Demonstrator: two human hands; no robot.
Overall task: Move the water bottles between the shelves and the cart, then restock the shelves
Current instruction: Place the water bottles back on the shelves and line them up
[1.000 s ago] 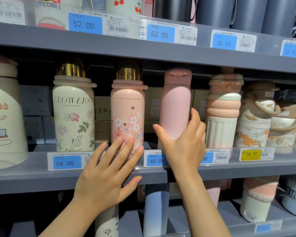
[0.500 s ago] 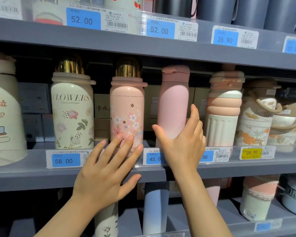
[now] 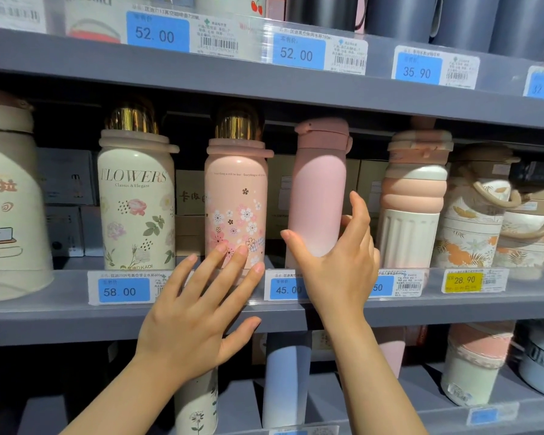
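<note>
Right hand [image 3: 336,262] shown half-curled around plain pink bottle [image 3: 318,189], grasp not yet closed; left hand [image 3: 198,312] flat, empty. Bottle should be lifted upright, clear of neighbours.

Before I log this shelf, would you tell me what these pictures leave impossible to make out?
All in the head view:
- The price tag right of the 45.00 label: the right hand covers all but "50".
- The base of the plain pink bottle: hidden by that hand, so whether it is lifted cannot be told.
- The cartoon bottle: cut off by the left edge.
- The tag under the left hand: covered.
- The cart: out of frame.
</note>
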